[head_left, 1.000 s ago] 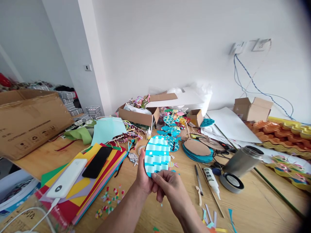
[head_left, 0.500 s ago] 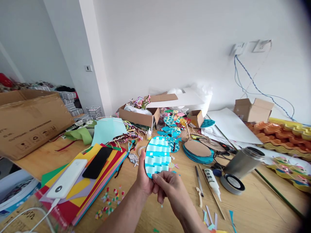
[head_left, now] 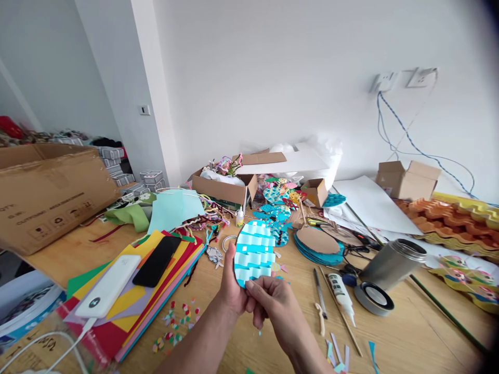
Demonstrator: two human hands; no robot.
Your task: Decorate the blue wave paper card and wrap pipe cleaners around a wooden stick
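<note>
Upright before me is a blue oval card (head_left: pixel 254 251) crossed by wavy pale-blue paper strips, with small white squares between them. My left hand (head_left: pixel 230 283) grips its left and lower edge, thumb along the side. At the bottom edge, my right hand (head_left: pixel 268 298) pinches with thumb and forefinger; whether a small piece sits between those fingertips is hidden. Just behind the card lie similar decorated blue pieces (head_left: pixel 277 210). To the right is a stack of blue ovals topped by a brown cardboard oval (head_left: pixel 317 240). A white glue bottle (head_left: pixel 342 295) lies nearer me.
Coloured paper sheets (head_left: pixel 156 311) at left carry a white power bank (head_left: pixel 108 285) and a black phone (head_left: pixel 157 261). Paper dots (head_left: pixel 177 319) are scattered nearby. On the right stand a steel thermos (head_left: pixel 393 264), its lid (head_left: pixel 374 298) and egg trays (head_left: pixel 436 221). A large carton (head_left: pixel 54 192) is at far left.
The view has shifted very slightly, so things sit a little lower and to the right. Both hands keep the same hold on the oval card.
</note>
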